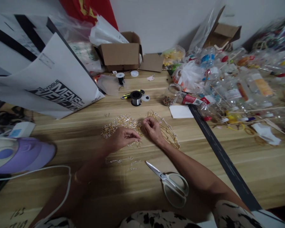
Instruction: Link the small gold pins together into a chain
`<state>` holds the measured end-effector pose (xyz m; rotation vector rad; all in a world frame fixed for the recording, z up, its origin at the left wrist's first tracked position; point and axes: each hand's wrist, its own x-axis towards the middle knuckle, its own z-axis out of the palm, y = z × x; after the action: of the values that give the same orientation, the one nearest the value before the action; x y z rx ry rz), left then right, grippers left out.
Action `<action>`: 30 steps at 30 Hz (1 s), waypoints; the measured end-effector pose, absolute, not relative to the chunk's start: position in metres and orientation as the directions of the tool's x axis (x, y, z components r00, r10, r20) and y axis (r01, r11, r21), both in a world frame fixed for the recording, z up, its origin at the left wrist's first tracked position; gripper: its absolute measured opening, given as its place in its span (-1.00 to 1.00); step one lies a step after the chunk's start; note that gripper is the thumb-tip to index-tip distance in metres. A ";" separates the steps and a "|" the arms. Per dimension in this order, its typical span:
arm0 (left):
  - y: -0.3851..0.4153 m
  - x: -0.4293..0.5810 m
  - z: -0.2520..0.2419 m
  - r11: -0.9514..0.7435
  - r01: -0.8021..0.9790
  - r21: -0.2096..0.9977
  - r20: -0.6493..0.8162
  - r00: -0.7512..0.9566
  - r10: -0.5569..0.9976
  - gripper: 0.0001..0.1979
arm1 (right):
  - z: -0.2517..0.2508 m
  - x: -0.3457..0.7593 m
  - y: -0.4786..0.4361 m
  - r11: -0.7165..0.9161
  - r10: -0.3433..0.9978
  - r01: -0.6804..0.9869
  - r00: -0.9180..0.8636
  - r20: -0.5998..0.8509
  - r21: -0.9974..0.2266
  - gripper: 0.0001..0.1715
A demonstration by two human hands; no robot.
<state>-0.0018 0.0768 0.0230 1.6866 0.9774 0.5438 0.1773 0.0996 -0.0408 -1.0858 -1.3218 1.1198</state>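
Over the near edge of a pile of gold and silver bead-like pieces [120, 122], my left hand [123, 138] is closed with thumb and fingertips pinched together. My right hand [152, 128] is pinched too, just to its right, at the left side of some beaded gold and silver chains [167, 131]. Anything between either hand's fingertips is too small to make out. Nearer to me lie a short silver chain [120, 160] with a ring at its end and some smaller silver pieces [133, 168]. Scissors [173, 186] with pale handles rest beside my right forearm, blades slightly apart.
Behind the pile are a wire spool [136, 98], a yellow-black utility knife [125, 95] and a bead jar [172, 93]. Many plastic bottles [235, 88] crowd the right. A large paper bag [54, 76] and a purple appliance [30, 153] with a white cable stand left.
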 end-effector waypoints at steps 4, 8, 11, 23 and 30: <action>0.055 0.004 0.019 -0.105 0.355 0.929 -0.118 0.552 0.826 -0.86 | -0.043 0.177 0.100 0.147 0.988 0.002 -0.044 0.147 -0.989 -0.72; 0.031 0.009 0.013 -0.159 0.441 0.883 -0.125 0.549 0.827 -0.89 | -0.046 0.178 0.101 0.148 0.988 -0.005 -0.040 0.149 -0.989 -0.71; 0.014 0.011 0.006 -0.193 0.462 0.866 -0.113 0.556 0.823 -0.86 | -0.048 0.178 0.102 0.157 0.987 0.002 -0.045 0.157 -0.988 -0.71; -0.028 0.014 -0.005 -0.572 0.401 0.716 0.240 0.628 0.740 -0.86 | -0.045 0.179 0.100 0.154 0.986 -0.001 -0.068 0.153 -0.988 -0.71; -0.035 -0.003 -0.015 -0.647 0.421 0.636 0.341 0.599 0.724 -0.88 | -0.047 0.179 0.101 0.152 0.986 -0.008 -0.071 0.153 -0.988 -0.72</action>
<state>-0.0033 -0.0348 -0.0153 2.3281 0.9072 0.8100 0.1790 0.1015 -0.0468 -1.0589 -1.3279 1.1474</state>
